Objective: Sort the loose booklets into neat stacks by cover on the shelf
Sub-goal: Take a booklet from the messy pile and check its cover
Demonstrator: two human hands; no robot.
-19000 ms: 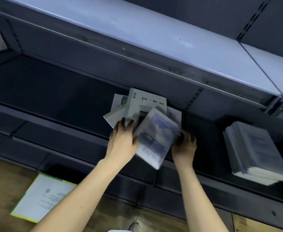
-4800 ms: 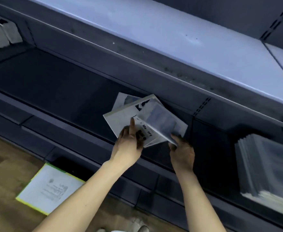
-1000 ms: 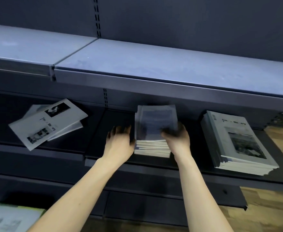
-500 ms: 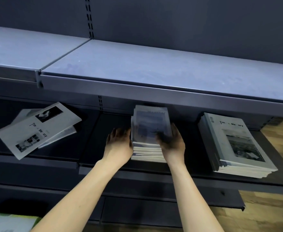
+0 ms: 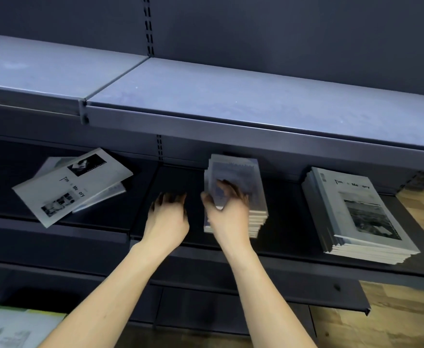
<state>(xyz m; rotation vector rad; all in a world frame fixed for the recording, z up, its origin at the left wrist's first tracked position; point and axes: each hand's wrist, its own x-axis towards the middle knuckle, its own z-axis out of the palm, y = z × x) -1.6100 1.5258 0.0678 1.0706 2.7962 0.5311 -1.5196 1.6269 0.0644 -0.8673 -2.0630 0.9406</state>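
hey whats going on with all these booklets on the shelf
A person is sorting booklets by cover on a dark shelf. The right hand rests on the middle stack, fingers over its top cover. The left hand hovers just beside it, holding nothing. A neat Time Memory stack sits to the right, while a few loose booklets lie askew on the left, unsorted.

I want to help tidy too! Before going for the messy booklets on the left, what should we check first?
1. Middle stack squared up: not ok, edges stepped.
2. Right hand free: cannot tell, blurred, lying on that stack.
3. Left hand free: ok, holds nothing.
4. Loose booklets lying on the shelf: ok, skewed and overlapping.
5. Matching "Time Memory" stack ready: ok, at right.
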